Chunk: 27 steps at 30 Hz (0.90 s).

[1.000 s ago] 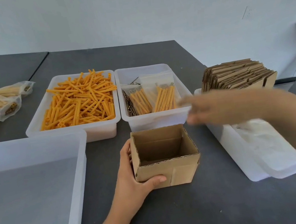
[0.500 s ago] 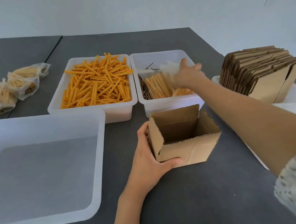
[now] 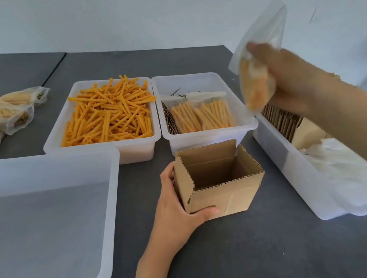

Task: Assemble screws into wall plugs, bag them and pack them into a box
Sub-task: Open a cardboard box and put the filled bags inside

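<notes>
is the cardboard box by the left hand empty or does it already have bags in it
Empty, as far as shows: the open cardboard box shows only bare inner walls, and the bag is up in the right hand.

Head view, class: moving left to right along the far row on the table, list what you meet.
Filled bags lying on the table → tray of loose orange wall plugs → tray with screws and bagged plugs → bag held up in the right hand → tray of flat cardboard boxes.
</notes>
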{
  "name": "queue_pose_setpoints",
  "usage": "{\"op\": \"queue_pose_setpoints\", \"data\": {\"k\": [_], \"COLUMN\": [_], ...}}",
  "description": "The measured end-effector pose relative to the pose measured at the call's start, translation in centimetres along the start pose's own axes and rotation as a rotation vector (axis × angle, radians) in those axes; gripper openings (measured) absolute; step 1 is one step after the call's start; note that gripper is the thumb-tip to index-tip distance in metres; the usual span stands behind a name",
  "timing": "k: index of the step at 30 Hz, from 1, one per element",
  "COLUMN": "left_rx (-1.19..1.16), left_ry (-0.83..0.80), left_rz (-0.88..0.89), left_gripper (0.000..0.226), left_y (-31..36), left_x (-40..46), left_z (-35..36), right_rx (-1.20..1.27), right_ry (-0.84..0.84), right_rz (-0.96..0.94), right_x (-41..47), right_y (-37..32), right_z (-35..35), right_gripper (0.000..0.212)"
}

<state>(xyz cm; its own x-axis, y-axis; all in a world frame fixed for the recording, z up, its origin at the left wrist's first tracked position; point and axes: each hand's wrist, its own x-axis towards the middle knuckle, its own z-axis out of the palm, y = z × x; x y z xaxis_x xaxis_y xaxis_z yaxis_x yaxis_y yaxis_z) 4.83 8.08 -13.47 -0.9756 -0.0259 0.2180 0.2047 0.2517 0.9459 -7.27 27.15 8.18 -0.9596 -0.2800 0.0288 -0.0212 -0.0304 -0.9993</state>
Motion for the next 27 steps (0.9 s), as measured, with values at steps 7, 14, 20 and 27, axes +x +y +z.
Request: {"op": "queue_pose_setpoints", "data": {"k": [7, 14, 20, 27], "left_rx": [-0.027, -0.032, -0.011, -0.004], "left_ry": [-0.017, -0.044, -0.048, -0.019], "left_rz": [-0.006, -0.002, -0.005, -0.015], "left_gripper": [0.115, 0.114, 0.115, 0.113], "left_y": [0.0, 0.1, 0.1, -0.3], "left_x": [-0.2, -0.3, -0.1, 0.0], "left_z": [-0.1, -0.2, -0.2, 0.0], "right_rx": [-0.953, -1.520, -1.614, -1.277], "right_ry": [-0.114, -0.914, -1.167, -1.205], "right_rz": [-0.649, -0.624, -0.389, 0.436], "right_x": [-5.0, -2.9, -2.2, 4.2], "right_y": [7.2, 7.8, 9.8, 1.8], "right_z": [3.1, 1.3, 5.2, 7.5], "right_gripper": [0.021, 0.029, 0.028, 0.021]}}
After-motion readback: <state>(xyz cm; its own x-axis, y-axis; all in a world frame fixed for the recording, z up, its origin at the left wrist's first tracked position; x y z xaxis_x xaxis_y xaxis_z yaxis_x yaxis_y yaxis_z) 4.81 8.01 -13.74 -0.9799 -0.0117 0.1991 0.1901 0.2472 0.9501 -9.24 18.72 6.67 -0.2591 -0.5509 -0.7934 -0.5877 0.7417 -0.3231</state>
